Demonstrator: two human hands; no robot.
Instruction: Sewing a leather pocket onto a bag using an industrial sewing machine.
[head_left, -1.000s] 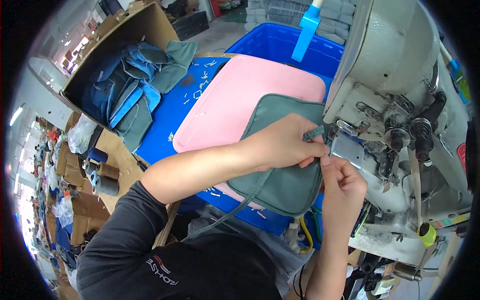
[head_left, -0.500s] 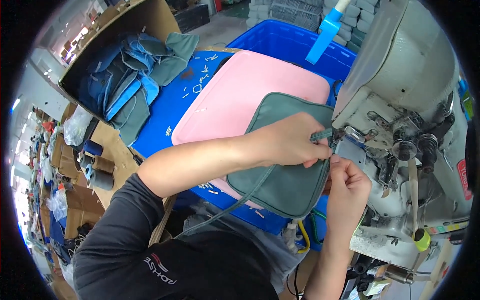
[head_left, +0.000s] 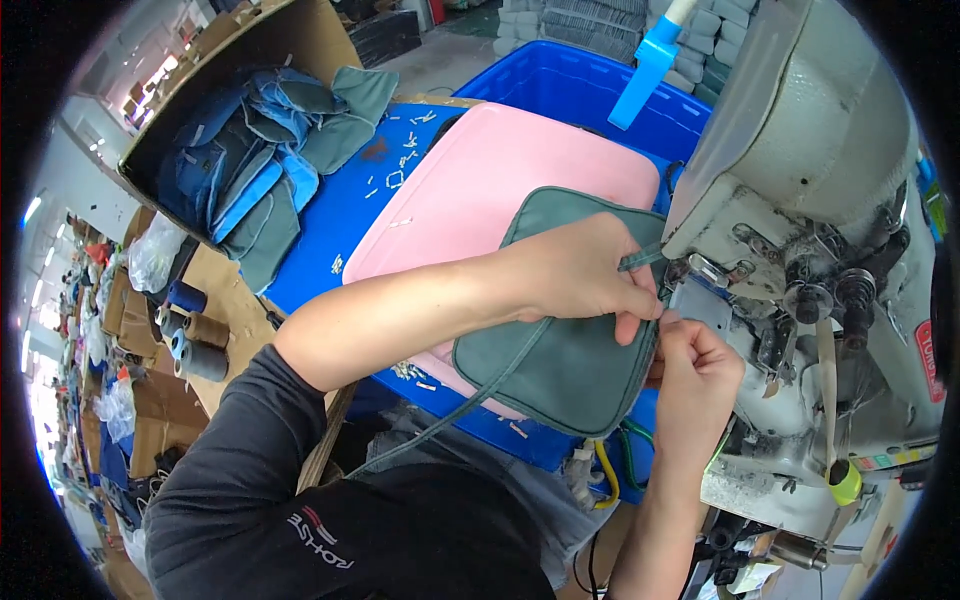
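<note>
The left hand [head_left: 590, 275] grips a narrow strap [head_left: 643, 257]; the right hand [head_left: 695, 362] pinches the piped edge [head_left: 636, 391] of a smooth, round-cornered green bag [head_left: 560, 370].

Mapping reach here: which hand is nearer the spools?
Left: the left hand is over the bag, to the right of the spools; the right hand is farther right, at the bag's edge.

From the head, through one wide fisheye, we look down at close range on fingers [head_left: 638, 299] and desk [head_left: 335, 222].
</note>
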